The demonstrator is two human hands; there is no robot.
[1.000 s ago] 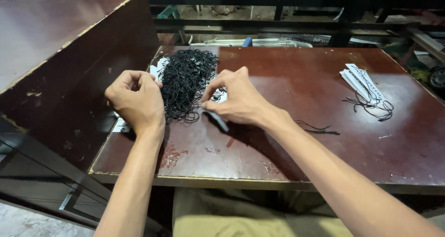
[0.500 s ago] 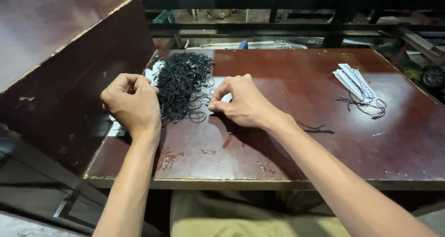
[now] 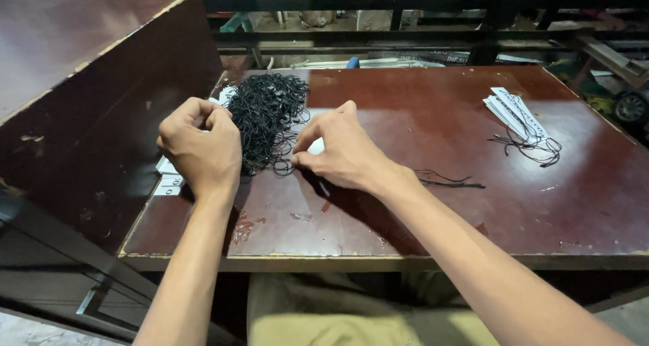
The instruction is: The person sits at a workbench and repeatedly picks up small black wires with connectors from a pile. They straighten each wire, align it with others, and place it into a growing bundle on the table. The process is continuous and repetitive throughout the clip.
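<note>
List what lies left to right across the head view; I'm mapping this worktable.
Dark wooden cabinet → small white tags → left hand → pile of black strings → right hand → loose black strings → stack of strung white tags, all but the cabinet on the red-brown table.

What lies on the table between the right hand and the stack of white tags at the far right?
In the head view, only a few loose black strings lie between the right hand and the white tags; otherwise bare table.

Bare table between string pile and tag stack.
</note>
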